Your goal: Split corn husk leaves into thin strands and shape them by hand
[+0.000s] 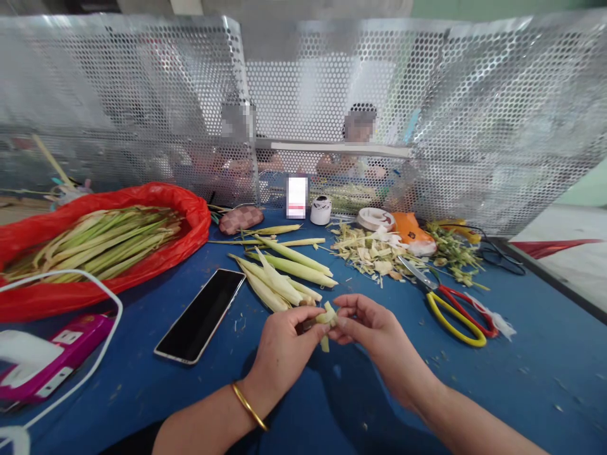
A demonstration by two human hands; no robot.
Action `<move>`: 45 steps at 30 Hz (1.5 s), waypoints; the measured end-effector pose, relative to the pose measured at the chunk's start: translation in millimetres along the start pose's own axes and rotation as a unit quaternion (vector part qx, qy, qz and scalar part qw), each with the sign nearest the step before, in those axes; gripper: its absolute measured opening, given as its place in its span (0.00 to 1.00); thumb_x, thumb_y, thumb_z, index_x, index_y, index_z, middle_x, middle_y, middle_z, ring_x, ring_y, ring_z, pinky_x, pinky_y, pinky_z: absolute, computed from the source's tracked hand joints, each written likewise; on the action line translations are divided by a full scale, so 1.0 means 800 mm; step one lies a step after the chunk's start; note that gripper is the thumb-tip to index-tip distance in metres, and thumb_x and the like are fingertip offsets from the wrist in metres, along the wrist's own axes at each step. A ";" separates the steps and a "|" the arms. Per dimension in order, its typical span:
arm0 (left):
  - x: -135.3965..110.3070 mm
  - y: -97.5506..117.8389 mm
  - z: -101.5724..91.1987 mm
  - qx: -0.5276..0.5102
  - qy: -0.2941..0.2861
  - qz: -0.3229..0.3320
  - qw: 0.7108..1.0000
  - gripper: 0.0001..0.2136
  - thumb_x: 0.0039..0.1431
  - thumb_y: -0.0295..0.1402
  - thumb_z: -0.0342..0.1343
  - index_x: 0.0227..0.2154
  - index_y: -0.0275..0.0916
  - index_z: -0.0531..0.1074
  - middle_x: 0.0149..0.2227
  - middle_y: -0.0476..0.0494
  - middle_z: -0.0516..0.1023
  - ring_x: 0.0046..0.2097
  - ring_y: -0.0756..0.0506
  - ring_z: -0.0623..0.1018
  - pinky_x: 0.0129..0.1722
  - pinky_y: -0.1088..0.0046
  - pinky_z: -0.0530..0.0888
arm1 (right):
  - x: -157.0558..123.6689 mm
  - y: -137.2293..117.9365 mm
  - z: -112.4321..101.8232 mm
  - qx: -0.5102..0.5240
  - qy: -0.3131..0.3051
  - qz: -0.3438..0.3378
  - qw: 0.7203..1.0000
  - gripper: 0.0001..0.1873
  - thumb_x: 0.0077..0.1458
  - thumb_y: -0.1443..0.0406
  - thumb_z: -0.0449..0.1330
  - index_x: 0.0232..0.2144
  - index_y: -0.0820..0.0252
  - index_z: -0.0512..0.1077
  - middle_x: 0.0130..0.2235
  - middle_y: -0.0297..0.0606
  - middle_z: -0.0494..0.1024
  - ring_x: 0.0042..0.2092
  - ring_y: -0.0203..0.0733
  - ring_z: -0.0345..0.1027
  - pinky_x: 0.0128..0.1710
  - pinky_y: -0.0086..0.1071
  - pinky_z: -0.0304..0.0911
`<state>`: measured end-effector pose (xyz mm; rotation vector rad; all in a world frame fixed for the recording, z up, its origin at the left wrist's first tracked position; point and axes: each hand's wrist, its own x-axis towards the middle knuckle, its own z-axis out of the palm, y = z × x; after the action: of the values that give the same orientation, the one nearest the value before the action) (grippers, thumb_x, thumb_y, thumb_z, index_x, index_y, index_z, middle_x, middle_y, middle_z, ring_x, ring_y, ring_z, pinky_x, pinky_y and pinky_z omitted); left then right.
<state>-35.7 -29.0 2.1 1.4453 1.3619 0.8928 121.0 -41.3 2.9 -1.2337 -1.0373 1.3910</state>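
Above a flat blue tabletop [526, 385], left hand [279, 344] and right hand [379, 332] pinch a small pale-green strip [327, 316], seemingly husk.

No word, brand or number can be read. A small dark mark stands on the orange pack [411, 231], too small to make out. The roll [385, 220] bears a reddish-brown mark, also illegible. The upright screen [297, 193] shows a red band across white, blurred past reading. Dark markings on the white pot [321, 213] form no legible letters.
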 end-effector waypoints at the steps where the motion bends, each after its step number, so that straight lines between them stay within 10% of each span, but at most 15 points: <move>1: 0.000 0.000 0.000 0.004 -0.011 -0.002 1.000 0.10 0.46 0.33 0.62 0.33 0.41 0.82 0.28 0.47 0.81 0.29 0.45 0.75 0.30 0.74 0.69 | 0.000 -0.001 -0.001 -0.009 -0.009 0.004 1.000 0.20 0.43 0.55 0.67 0.35 0.62 0.72 0.26 0.34 0.76 0.28 0.38 0.73 0.29 0.32 0.67; 8: -0.003 -0.003 0.000 -0.033 -0.127 -0.008 0.991 0.10 0.50 0.34 0.59 0.35 0.38 0.81 0.27 0.47 0.78 0.29 0.48 0.72 0.30 0.77 0.67 | 0.005 -0.008 -0.011 -0.129 -0.035 0.002 0.991 0.09 0.46 0.61 0.63 0.23 0.62 0.73 0.19 0.28 0.68 0.20 0.29 0.57 0.21 0.26 0.51; 19: -0.008 0.008 -0.001 -0.099 -0.289 -0.074 0.949 0.08 0.51 0.34 0.57 0.24 0.34 0.73 0.21 0.53 0.63 0.25 0.53 0.62 0.26 0.78 0.62 | 0.003 -0.001 -0.001 -0.128 0.016 -0.062 0.990 0.09 0.49 0.61 0.57 0.22 0.60 0.67 0.22 0.28 0.64 0.25 0.33 0.55 0.24 0.28 0.53; 31: -0.010 0.001 0.005 -0.081 -0.263 -0.150 0.950 0.20 0.48 0.51 0.59 0.23 0.36 0.67 0.18 0.51 0.69 0.21 0.52 0.68 0.21 0.78 0.63 | 0.007 0.006 0.003 -0.169 -0.014 -0.106 0.980 0.07 0.50 0.65 0.56 0.22 0.59 0.66 0.20 0.26 0.63 0.24 0.32 0.55 0.24 0.26 0.53; 45: -0.014 0.000 0.007 -0.034 -0.298 -0.135 0.945 0.19 0.51 0.48 0.57 0.21 0.36 0.67 0.16 0.55 0.63 0.18 0.56 0.60 0.17 0.80 0.57 | 0.004 0.004 0.012 -0.102 -0.064 -0.050 0.991 0.07 0.47 0.65 0.59 0.20 0.60 0.68 0.19 0.26 0.64 0.21 0.29 0.53 0.19 0.24 0.50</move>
<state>-32.0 -41.0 1.8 1.2919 1.0190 0.2798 110.7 -38.5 0.3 -1.2329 -1.3402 1.3243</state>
